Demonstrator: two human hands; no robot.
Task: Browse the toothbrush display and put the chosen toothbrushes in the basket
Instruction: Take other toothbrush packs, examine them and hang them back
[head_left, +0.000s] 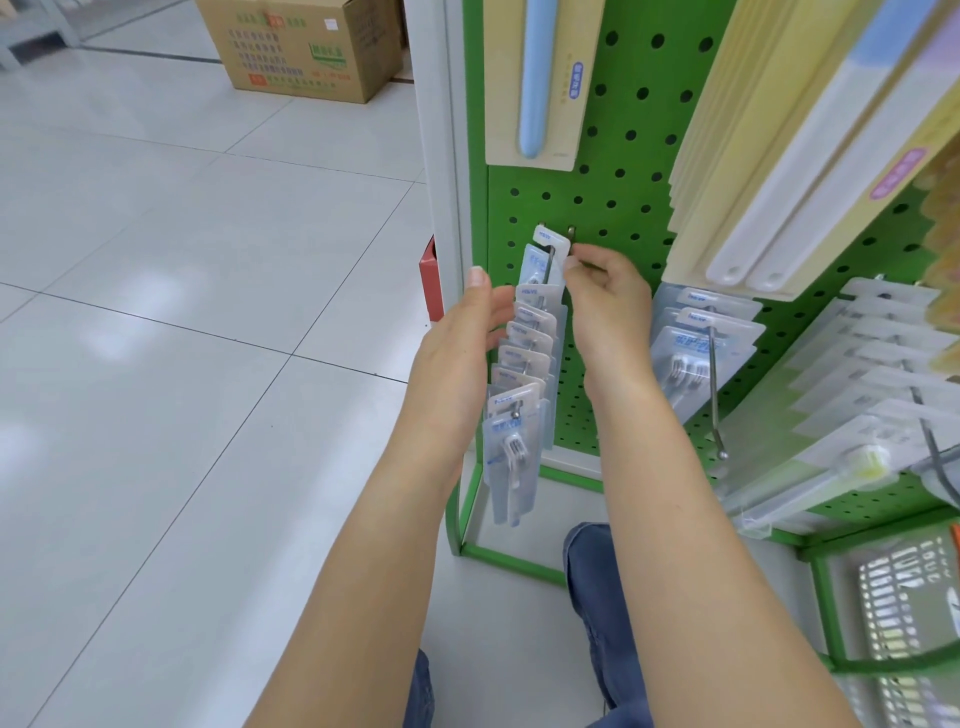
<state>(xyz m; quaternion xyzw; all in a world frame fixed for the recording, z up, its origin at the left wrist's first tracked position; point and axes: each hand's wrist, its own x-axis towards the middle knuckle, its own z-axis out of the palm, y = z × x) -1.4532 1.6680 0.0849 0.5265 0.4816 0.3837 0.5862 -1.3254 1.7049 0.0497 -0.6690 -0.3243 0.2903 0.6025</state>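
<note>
A row of several clear-packed toothbrushes (522, 364) hangs on a metal hook of the green pegboard (623, 197). My left hand (467, 343) lies flat against the left side of that row, fingers straight. My right hand (605, 296) is at the back of the hook and pinches the edge of the rearmost toothbrush pack (548, 254). A second hook to the right carries a few more toothbrush packs (701, 338). The green basket (904, 613) shows at the lower right, with its contents blurred.
Larger toothbrush packs (779, 156) hang at the upper right, with more white packs (872, 374) below them. A cardboard box (306, 47) stands on the tiled floor (182, 312) at the back. My knees in jeans (597, 597) are below the rack's green frame.
</note>
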